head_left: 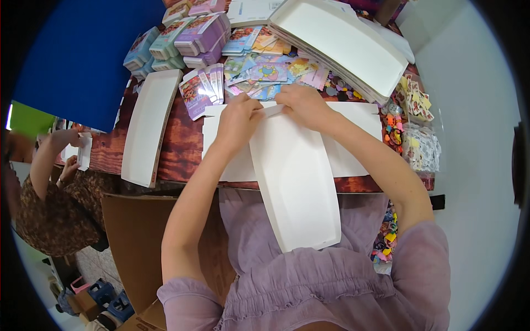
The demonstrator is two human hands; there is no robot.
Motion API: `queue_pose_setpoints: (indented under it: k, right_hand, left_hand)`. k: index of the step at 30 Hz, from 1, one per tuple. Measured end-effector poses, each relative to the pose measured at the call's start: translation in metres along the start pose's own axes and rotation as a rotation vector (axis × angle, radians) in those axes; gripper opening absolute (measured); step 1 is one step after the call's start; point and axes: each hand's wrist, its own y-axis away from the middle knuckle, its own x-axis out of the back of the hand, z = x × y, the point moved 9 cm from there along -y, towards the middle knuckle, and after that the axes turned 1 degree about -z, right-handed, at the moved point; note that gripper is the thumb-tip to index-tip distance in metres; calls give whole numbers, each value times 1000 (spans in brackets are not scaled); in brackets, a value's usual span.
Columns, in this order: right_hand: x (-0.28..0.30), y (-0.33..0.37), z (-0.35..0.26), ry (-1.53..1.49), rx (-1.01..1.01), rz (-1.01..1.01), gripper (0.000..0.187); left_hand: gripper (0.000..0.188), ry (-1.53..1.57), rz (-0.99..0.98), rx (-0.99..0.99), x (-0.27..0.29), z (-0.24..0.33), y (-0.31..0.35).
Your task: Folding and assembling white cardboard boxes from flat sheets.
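White cardboard tray [295, 182] lies lengthwise over the near edge of the wooden surface [182, 149], atop a flat white sheet [353, 160]. Left hand [238, 122] and right hand [301, 105] each hold a closed grip on the tray's far end flap. 1 finished tray [149, 127] lies left of it.

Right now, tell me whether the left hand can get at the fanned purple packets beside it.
Probably yes. The left hand pinches the far end of the white tray, and the purple packets lie just beyond it on the table with nothing between; it would have to let go first.
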Motion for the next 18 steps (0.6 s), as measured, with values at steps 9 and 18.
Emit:
queue_pose_setpoints:
  k: [9, 18]
  right_hand:
    - [4, -5, 1, 162, 56, -191, 11]
    - [-5, 3, -14, 397, 230, -130, 12]
  left_hand:
    - [12, -286, -204, -239, -16, 18, -11]
    - [13, -480, -142, -333, -32, 29, -3]
